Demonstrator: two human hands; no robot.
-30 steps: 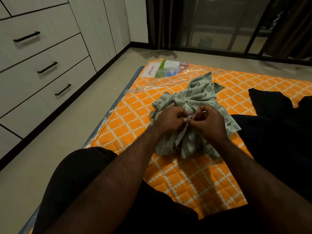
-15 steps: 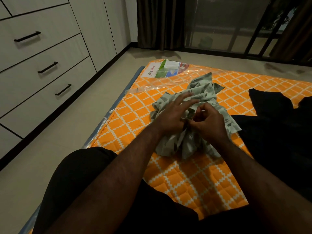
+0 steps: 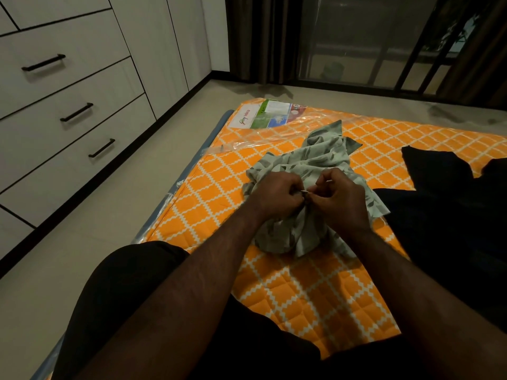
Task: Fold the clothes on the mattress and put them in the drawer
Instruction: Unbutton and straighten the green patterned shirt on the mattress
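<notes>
A crumpled pale green patterned garment (image 3: 315, 160) lies on the orange diamond-quilted mattress (image 3: 219, 193). My left hand (image 3: 277, 196) and my right hand (image 3: 341, 198) meet over its middle, fingers curled, both pinching the fabric where they touch. Dark clothes (image 3: 439, 193) lie on the mattress to the right. The white drawers (image 3: 76, 113) with black handles stand shut along the left wall.
A printed label under clear plastic wrap (image 3: 266, 116) covers the mattress's far left corner. Beige floor (image 3: 96, 229) runs between the mattress and the drawers. A dark curtain and glass door (image 3: 356, 39) are at the back. My knee in dark cloth (image 3: 123, 283) is in front.
My left hand, whose fingers were stretched flat over the garment half a second ago, has curled again and pinches the fabric beside my right hand. The view shifted slightly.
</notes>
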